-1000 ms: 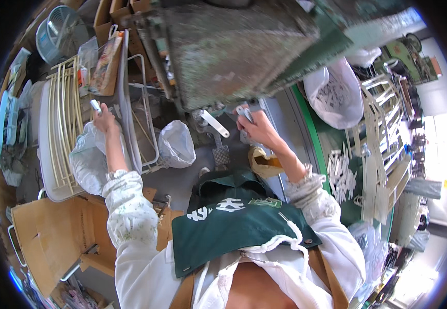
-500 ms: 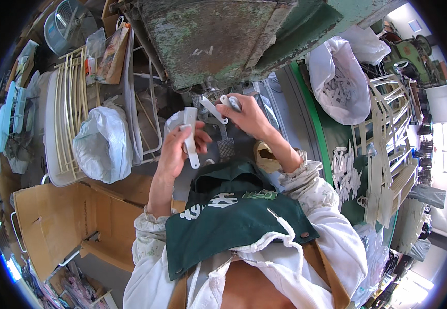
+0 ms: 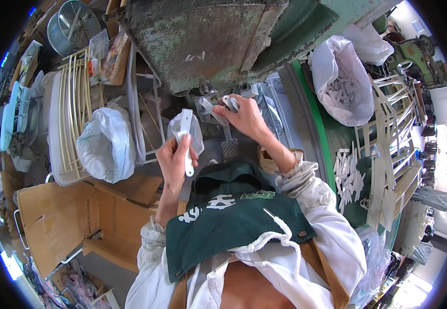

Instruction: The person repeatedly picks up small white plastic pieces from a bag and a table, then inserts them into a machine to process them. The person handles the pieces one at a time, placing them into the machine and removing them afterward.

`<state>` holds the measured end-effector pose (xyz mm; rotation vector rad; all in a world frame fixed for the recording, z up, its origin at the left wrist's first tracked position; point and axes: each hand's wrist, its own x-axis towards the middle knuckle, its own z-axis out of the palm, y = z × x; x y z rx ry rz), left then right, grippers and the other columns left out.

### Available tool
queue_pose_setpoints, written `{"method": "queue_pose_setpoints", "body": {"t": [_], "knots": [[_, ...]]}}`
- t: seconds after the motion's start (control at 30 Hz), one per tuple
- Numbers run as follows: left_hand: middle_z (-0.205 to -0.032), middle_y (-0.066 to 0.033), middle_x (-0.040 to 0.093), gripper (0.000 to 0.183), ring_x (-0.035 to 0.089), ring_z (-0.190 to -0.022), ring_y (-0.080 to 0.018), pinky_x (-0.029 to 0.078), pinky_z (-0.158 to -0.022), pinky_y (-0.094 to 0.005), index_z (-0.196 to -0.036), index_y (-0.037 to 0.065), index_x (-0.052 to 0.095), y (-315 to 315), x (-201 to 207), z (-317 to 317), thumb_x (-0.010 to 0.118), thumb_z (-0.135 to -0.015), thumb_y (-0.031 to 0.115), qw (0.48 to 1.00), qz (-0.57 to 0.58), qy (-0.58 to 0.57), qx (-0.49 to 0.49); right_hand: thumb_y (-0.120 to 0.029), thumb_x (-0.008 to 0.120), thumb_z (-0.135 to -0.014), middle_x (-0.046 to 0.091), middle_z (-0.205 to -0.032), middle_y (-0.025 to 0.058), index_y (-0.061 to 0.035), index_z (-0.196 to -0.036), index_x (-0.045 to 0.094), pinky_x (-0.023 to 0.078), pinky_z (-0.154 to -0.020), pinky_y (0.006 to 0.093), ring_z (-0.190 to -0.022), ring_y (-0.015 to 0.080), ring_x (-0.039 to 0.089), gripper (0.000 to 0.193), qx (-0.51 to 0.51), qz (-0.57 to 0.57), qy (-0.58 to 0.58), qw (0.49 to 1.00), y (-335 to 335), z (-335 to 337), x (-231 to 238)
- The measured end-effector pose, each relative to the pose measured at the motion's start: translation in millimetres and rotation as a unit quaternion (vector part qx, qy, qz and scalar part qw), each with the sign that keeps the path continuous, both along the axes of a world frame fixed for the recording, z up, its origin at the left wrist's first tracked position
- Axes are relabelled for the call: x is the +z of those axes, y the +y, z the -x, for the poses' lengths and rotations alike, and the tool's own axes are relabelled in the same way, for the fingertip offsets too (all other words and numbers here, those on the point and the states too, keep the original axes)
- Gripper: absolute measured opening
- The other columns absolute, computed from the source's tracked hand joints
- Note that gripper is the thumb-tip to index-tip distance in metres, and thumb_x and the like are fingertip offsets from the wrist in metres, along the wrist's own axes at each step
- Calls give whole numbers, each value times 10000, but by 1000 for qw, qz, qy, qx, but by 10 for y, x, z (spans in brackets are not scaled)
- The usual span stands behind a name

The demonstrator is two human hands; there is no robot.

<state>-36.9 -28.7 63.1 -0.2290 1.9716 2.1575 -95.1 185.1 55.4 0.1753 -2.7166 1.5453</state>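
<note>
My left hand [image 3: 171, 160] is closed around a white strip-like piece [image 3: 186, 122], a flat, wider top end above the fingers and a narrow, rounded end with a small hole below them. My right hand [image 3: 247, 118] is closed too, at the same height to the right. A second pale strip [image 3: 209, 108] reaches out from its fingers, blurred by motion. Another white handle-like piece [image 3: 228, 100] with a hole at its end pokes out beside the index finger. Above both hands hangs the worn green metal body of a machine [image 3: 197, 46].
To the left are a white plastic bag [image 3: 107, 149], a rack of pale rods [image 3: 74, 113] and an opened cardboard box [image 3: 58, 221]. On the green table at right lie several loose white handles [image 3: 348, 175], near a white sack [image 3: 344, 98] holding similar pieces. Long pale strips [image 3: 388, 165] are stacked beyond.
My left hand has moved slightly left and down with its strip, away from the right hand. The strip in my right hand has shifted and blurred.
</note>
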Motion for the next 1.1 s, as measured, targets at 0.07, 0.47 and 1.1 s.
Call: {"method": "queue_pose_setpoints", "body": {"t": [0.07, 0.47, 1.1], "knots": [[-525, -62, 558, 298, 528, -408, -110, 397, -387, -218, -824, -46, 612, 98, 71, 155, 565, -926, 230, 999, -38, 24, 15, -304, 680, -851, 606, -622, 12, 5, -819, 655, 373, -528, 260, -581, 66, 467, 311, 60, 44, -40, 996, 0, 51, -75], [-539, -70, 573, 276, 520, -389, -115, 388, -364, -230, -794, -34, 624, 178, -135, 490, 570, -912, 209, 999, -42, -16, -30, -228, 641, -877, 628, -620, 0, -14, -774, 653, 298, -434, 206, -502, 35, 448, 237, 66, 192, -182, 962, -103, -41, -20], [-531, -54, 533, 239, 482, -371, -118, 352, -346, -228, -792, -47, 621, 20, -85, 498, 609, -878, 176, 998, -63, -28, 10, -215, 617, -890, 573, -574, 4, 3, -785, 659, 278, -402, 211, -453, 36, 419, 246, 26, 203, -186, 961, -160, -145, 84]]}}
